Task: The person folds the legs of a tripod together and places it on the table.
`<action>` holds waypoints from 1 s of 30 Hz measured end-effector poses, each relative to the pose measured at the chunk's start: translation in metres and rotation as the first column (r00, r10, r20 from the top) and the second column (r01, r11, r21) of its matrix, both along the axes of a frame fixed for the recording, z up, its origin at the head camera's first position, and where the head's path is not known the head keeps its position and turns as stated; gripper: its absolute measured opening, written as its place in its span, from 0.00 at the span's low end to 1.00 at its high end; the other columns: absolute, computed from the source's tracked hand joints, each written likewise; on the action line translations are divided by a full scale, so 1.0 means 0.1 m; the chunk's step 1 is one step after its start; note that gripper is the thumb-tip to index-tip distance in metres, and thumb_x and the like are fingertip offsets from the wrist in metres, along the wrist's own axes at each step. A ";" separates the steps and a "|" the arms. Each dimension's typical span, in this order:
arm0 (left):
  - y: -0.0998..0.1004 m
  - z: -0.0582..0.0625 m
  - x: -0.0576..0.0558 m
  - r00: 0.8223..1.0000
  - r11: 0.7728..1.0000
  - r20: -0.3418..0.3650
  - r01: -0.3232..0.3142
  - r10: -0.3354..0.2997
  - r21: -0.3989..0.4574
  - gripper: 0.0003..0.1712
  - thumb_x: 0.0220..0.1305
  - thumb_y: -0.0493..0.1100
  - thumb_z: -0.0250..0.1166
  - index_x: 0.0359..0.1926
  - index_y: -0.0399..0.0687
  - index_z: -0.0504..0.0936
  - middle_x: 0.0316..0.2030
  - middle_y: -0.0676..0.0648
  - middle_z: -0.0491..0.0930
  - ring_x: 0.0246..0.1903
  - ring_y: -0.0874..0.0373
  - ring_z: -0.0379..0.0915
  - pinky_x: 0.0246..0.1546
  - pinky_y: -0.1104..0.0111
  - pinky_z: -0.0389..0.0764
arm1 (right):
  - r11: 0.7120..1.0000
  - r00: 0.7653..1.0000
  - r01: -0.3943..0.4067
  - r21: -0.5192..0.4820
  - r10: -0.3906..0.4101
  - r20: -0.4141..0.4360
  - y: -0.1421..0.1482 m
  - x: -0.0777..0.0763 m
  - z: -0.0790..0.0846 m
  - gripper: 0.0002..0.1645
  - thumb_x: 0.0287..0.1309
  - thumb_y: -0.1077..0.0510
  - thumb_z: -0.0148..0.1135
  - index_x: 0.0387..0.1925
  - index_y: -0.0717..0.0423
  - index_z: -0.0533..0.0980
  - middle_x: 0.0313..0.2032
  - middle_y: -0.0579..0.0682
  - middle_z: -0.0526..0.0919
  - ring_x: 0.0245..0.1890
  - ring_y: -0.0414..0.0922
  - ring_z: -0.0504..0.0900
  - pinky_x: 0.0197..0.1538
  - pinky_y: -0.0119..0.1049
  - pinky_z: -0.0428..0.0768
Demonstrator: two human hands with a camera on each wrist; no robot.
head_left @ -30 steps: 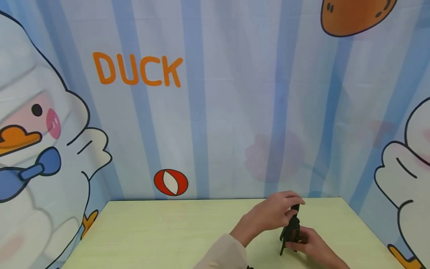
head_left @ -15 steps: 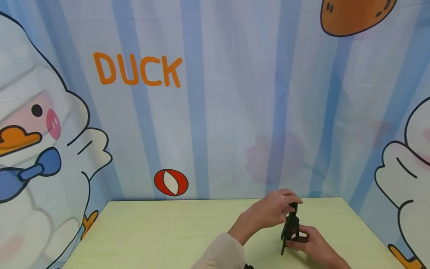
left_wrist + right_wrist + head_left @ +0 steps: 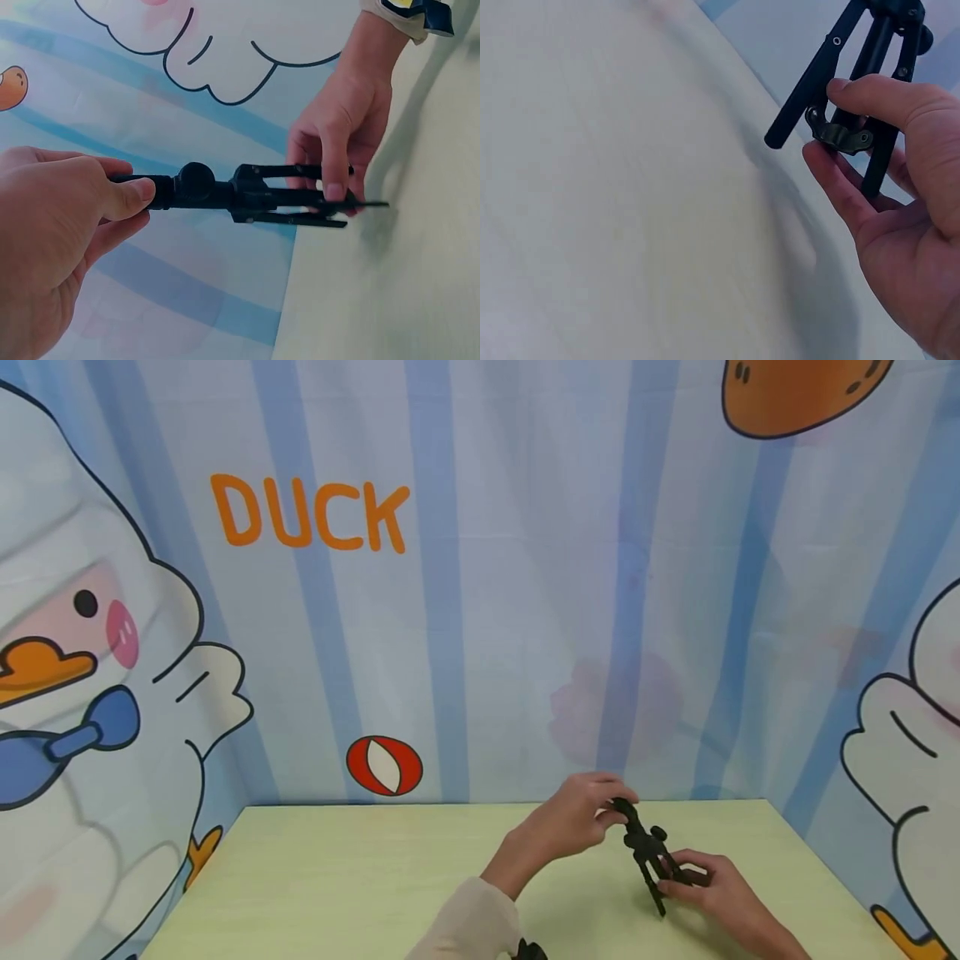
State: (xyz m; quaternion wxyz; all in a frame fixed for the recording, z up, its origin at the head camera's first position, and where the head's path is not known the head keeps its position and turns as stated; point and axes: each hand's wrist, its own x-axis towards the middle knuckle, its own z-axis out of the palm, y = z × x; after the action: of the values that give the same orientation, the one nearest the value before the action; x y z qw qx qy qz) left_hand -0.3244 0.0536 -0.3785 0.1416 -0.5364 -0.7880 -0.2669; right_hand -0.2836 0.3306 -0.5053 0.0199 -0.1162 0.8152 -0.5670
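A small black tripod (image 3: 642, 842) is held between both hands above the right part of the table, tilted with its top toward the left. My left hand (image 3: 573, 817) grips its top end; in the left wrist view thumb and fingers close round the end of the post, beside a round knob (image 3: 196, 181). My right hand (image 3: 720, 893) pinches the lower part near the legs. In the right wrist view the thumb lies on a leg (image 3: 804, 97), the fingers are beneath, and a bracket (image 3: 840, 136) joins the partly spread legs.
The pale yellow table (image 3: 360, 877) reaches back to a striped blue curtain (image 3: 510, 610) with printed ducks. Part of a small black object (image 3: 529, 950) shows at the bottom edge, by the left sleeve (image 3: 468, 918).
My left hand has moved left with the tripod's top, so the tripod has gone from nearly upright to leaning left. My right hand keeps its hold and has shifted slightly right.
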 end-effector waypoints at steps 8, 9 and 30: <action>-0.21 -0.17 -0.06 0.992 0.999 0.119 -0.035 0.032 0.022 0.11 0.68 0.32 0.69 0.51 0.37 0.86 0.47 0.44 0.83 0.45 0.62 0.83 0.43 0.88 0.76 | 0.998 0.999 0.042 0.044 -0.041 -0.022 0.11 0.01 0.10 0.25 0.63 0.57 0.74 0.56 0.68 0.81 0.51 0.61 0.85 0.46 0.40 0.87 0.45 0.38 0.87; -0.23 -0.20 -0.07 0.991 0.999 0.130 -0.047 0.044 0.021 0.11 0.68 0.32 0.69 0.50 0.37 0.87 0.46 0.45 0.83 0.45 0.62 0.83 0.42 0.88 0.77 | 0.997 0.998 0.052 0.055 -0.051 -0.024 0.12 0.00 0.11 0.26 0.62 0.56 0.74 0.56 0.67 0.81 0.51 0.60 0.85 0.46 0.40 0.87 0.45 0.38 0.87; -0.82 -0.74 -0.19 0.920 0.983 0.359 -0.182 0.157 0.038 0.12 0.61 0.26 0.73 0.46 0.37 0.90 0.41 0.48 0.84 0.40 0.64 0.86 0.40 0.83 0.81 | 0.999 0.995 -0.028 0.030 0.031 -0.092 -0.09 -0.06 0.18 0.21 0.64 0.61 0.72 0.54 0.70 0.81 0.50 0.61 0.83 0.45 0.38 0.85 0.43 0.36 0.87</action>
State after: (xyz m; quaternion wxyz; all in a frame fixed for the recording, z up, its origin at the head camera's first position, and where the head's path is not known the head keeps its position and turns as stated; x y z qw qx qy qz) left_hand -0.3438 -0.0284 -0.4525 0.0385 -0.4040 -0.8341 -0.3735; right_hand -0.2897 0.3214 -0.4869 -0.0078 -0.1541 0.8216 -0.5488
